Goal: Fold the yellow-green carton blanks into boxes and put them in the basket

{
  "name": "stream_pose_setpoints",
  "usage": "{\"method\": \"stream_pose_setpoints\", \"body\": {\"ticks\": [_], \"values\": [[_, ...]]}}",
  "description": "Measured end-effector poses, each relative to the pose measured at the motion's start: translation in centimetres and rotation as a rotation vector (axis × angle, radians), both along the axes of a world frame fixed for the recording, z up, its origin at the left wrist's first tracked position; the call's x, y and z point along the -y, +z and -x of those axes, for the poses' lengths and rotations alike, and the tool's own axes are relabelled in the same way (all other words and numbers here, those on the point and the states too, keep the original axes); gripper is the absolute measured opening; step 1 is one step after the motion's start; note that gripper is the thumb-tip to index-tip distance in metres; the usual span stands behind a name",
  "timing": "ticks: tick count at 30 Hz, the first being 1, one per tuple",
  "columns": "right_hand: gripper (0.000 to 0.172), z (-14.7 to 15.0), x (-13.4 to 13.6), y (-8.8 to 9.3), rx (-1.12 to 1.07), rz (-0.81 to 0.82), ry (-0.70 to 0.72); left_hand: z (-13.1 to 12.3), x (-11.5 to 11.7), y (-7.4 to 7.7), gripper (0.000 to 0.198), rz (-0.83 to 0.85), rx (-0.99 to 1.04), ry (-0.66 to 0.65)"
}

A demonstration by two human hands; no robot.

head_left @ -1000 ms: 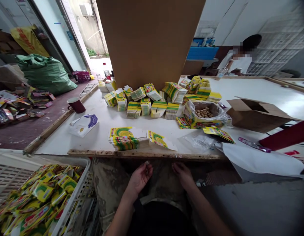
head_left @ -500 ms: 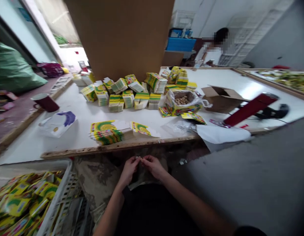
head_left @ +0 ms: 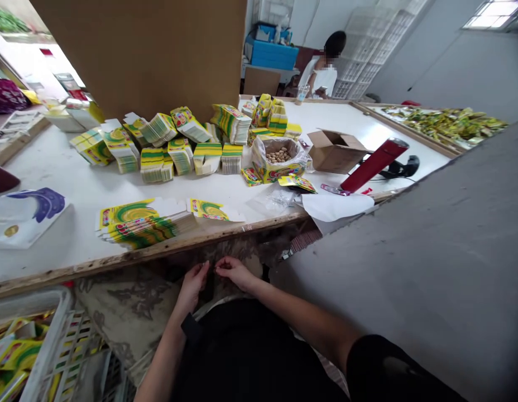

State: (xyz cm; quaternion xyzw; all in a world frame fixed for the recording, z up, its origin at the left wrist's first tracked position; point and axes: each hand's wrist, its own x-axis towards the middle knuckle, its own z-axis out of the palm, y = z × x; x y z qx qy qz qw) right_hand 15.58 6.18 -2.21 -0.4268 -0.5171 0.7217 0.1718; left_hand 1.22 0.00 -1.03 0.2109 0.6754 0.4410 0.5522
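Note:
My left hand [head_left: 193,283] and my right hand [head_left: 234,271] rest together in my lap just below the wooden table edge [head_left: 158,252]. Their fingertips nearly touch and the fingers are curled in a pinch; what they hold, if anything, is too small to name. On the white table [head_left: 66,184] just above them lies a fanned stack of flat yellow-green cartons [head_left: 137,223] and a single flat carton [head_left: 209,209]. Farther back stand several bundles of the same cartons [head_left: 183,145].
An open bag of nuts [head_left: 278,159] and a small brown cardboard box [head_left: 335,149] sit right of the bundles, with a red tube [head_left: 374,164] and a white sheet [head_left: 334,205]. A big cardboard panel [head_left: 150,56] rises behind. A white crate [head_left: 45,346] is at lower left. Another person stands far back.
The view has swung right and down. My hands came together from apart to nearly touching fingertips in my lap.

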Motion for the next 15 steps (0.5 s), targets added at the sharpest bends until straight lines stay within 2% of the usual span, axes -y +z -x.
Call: {"method": "stream_pose_setpoints", "body": {"ticks": [4, 7, 9, 15], "values": [[0.023, 0.1, 0.0, -0.2, -0.005, 0.025, -0.015, -0.2, -0.1, -0.3, 0.029, -0.004, -0.124, -0.116], [0.025, 1.1, 0.3, -0.2, -0.015, 0.054, -0.018, -0.6, -0.2, -0.5, 0.021, -0.031, -0.241, -0.217], [0.026, 1.8, 0.6, -0.1, -0.028, 0.070, -0.021, -0.7, -0.1, -0.5, 0.024, -0.028, -0.314, -0.272], [0.028, 3.0, 0.7, 0.1, -0.070, 0.130, -0.052, -0.3, 0.0, 0.0, 0.037, -0.020, -0.452, -0.316]]}}
